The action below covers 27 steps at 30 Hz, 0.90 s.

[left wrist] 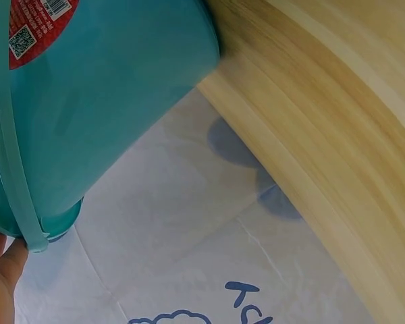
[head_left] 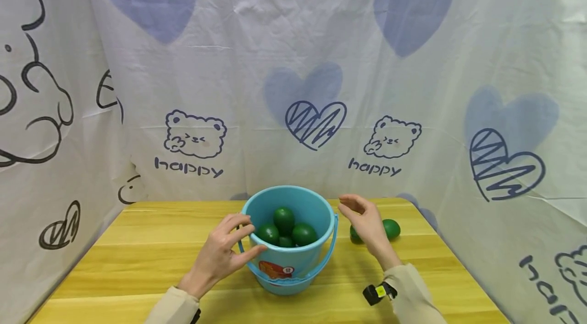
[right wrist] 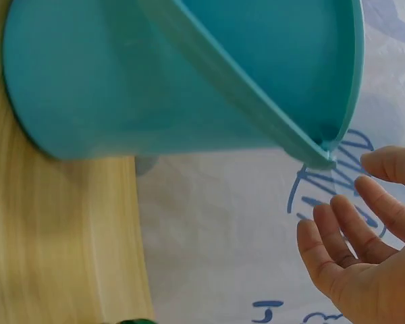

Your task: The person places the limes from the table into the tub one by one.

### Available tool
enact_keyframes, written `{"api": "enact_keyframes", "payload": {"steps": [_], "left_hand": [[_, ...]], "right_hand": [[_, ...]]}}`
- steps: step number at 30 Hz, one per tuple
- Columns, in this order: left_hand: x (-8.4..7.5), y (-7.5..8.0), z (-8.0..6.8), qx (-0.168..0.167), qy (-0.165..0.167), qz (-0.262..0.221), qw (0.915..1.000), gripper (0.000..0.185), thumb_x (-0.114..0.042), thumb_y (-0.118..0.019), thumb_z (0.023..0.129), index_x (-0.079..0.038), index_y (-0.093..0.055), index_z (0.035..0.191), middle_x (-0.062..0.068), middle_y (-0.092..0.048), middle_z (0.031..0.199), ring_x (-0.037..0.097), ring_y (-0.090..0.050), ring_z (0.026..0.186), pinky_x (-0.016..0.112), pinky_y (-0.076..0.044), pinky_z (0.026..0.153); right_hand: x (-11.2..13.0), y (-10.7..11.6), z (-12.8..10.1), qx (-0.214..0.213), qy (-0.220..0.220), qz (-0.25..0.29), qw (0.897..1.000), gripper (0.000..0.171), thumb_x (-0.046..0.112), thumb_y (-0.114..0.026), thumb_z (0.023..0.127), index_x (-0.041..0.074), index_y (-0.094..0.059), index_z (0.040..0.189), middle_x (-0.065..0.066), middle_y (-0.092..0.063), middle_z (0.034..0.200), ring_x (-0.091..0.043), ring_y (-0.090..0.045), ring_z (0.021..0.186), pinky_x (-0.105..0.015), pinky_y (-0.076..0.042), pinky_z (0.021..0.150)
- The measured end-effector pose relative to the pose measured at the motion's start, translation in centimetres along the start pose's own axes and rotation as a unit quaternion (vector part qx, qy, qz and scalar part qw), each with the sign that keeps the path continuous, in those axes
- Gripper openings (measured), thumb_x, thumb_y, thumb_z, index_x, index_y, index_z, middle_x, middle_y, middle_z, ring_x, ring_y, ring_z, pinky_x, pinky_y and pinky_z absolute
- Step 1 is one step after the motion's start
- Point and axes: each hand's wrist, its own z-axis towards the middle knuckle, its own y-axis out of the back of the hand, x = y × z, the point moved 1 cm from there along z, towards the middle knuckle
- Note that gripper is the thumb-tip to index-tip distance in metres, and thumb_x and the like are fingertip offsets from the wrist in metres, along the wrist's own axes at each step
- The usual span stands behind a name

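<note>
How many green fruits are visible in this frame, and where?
6. Four green fruits lie inside the blue bucket: and. Two lie on the table behind the right hand: and. Others may be hidden deeper in the bucket.

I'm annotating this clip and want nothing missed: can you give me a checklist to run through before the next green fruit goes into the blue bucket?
1. Right hand free to pick: ok, fingers relaxed, holding nothing.
2. Fruit within reach: ok, green fruits on the table lie just behind that hand.
3. Blue bucket upright on the wooden table: ok.
4. Bucket steadied: ok, left hand rests against its side; a firm grip cannot be told.
5. Room inside: ok, green fruits in the bucket sit well below the rim.
6. Bucket handle out of the way: ok, it hangs down the front.
</note>
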Motion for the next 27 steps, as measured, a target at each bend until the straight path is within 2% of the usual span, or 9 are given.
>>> {"api": "enact_keyframes", "payload": {"steps": [6, 13, 17, 22, 27], "left_hand": [[0.0, -0.1, 0.0, -0.004, -0.001, -0.001, 1.0000, 0.039, -0.047, -0.077, 0.082, -0.012, -0.075, 0.097, 0.000, -0.067, 0.110, 0.016, -0.061, 0.104, 0.018, -0.049, 0.097], [-0.1, -0.1, 0.1, -0.001, 0.004, -0.001, 1.0000, 0.039, -0.047, -0.078, 0.081, -0.012, -0.075, 0.096, 0.000, -0.067, 0.109, 0.016, -0.061, 0.103, 0.021, -0.052, 0.094], [-0.1, -0.1, 0.2, 0.006, 0.013, -0.006, 0.9999, 0.037, -0.044, -0.080, 0.079, -0.012, -0.075, 0.096, 0.001, -0.067, 0.109, 0.017, -0.060, 0.104, 0.027, -0.055, 0.091], [-0.1, -0.1, 0.3, 0.012, 0.018, -0.008, 0.9997, 0.036, -0.043, -0.082, 0.078, -0.012, -0.075, 0.096, 0.001, -0.067, 0.109, 0.017, -0.060, 0.103, 0.031, -0.057, 0.088], [0.0, 0.0, 0.2, 0.012, 0.015, -0.011, 0.9998, 0.036, -0.043, -0.081, 0.078, -0.012, -0.075, 0.095, 0.001, -0.067, 0.108, 0.017, -0.060, 0.103, 0.023, -0.054, 0.091]], "right_hand": [[-1.3, 1.2, -0.3, -0.014, -0.016, -0.011, 1.000, 0.030, 0.025, -0.067, 0.094, 0.010, -0.067, 0.121, -0.011, -0.067, 0.121, -0.023, -0.060, 0.108, -0.026, -0.050, 0.088], [-3.4, 2.7, -0.7, -0.030, -0.034, -0.039, 0.998, 0.031, 0.026, -0.066, 0.095, 0.010, -0.067, 0.121, -0.010, -0.066, 0.123, -0.022, -0.060, 0.110, -0.026, -0.049, 0.092], [-4.5, 3.7, -1.1, -0.038, -0.041, -0.050, 0.997, 0.031, 0.027, -0.065, 0.096, 0.009, -0.066, 0.122, -0.011, -0.066, 0.124, -0.022, -0.059, 0.111, -0.026, -0.049, 0.089], [-5.6, 4.9, -1.4, -0.041, -0.058, -0.052, 0.996, 0.032, 0.027, -0.062, 0.097, 0.008, -0.066, 0.123, -0.012, -0.065, 0.123, -0.015, -0.060, 0.101, -0.023, -0.053, 0.081], [-6.8, 6.1, -1.4, -0.042, -0.081, -0.032, 0.995, 0.035, 0.024, -0.060, 0.099, 0.004, -0.062, 0.127, -0.017, -0.062, 0.127, -0.004, -0.062, 0.092, -0.017, -0.055, 0.078]]}}
